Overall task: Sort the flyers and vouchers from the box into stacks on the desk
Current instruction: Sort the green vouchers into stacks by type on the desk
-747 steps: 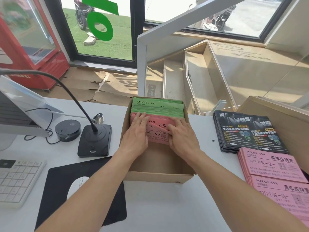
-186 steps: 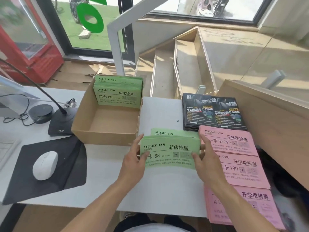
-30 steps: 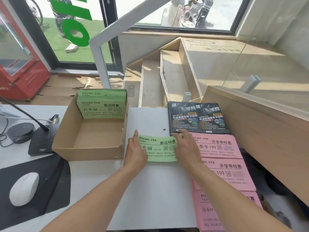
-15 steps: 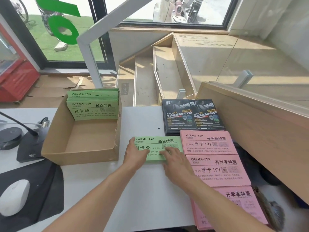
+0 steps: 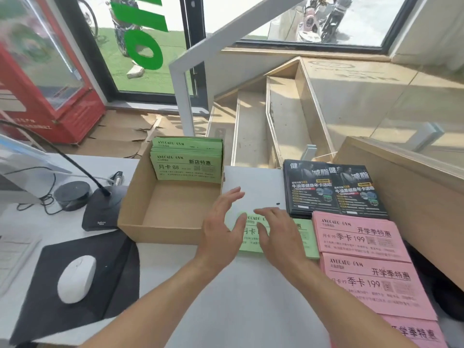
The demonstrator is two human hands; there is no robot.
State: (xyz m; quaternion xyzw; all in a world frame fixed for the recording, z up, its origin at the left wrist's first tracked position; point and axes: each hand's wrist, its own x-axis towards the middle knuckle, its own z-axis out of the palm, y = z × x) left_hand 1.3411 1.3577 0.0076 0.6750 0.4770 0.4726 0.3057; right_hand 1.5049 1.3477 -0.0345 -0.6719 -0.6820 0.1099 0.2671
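A: Where are the green vouchers (image 5: 305,241) on the desk (image 5: 241,292)?

B: Lying flat just right of the cardboard box (image 5: 160,228), long side running left to right, print upright to the viewer. Their right edge meets the top pink stack (image 5: 356,237).

A: And the hands?

B: Both are over that green pile. The right hand (image 5: 278,237) covers its middle, fingers spread and fairly straight, pointing away and to the left; I cannot tell whether the fingertips touch the paper. The left hand (image 5: 221,227) is at the pile's left end, partly over the box's near right corner, fingers straight and loose. Neither grips anything.

A: What else is in the box?

B: More green vouchers (image 5: 187,164), leaning against the far wall with their faces toward the viewer. The box floor in front of them is bare cardboard.

A: Room around the pile?

B: Bare white desk beyond it, between the box and the black flyers (image 5: 331,190), and more bare desk on the near side. Right is closed off by pink stacks: a second (image 5: 371,285) nearer than the first, and a third (image 5: 414,332) at the frame's bottom edge. A wooden counter (image 5: 406,187) stands past them.

A: Left of the box?

B: A desk microphone base (image 5: 103,209), a round black puck (image 5: 71,194), and a white mouse (image 5: 76,278) on a black mat (image 5: 110,277).
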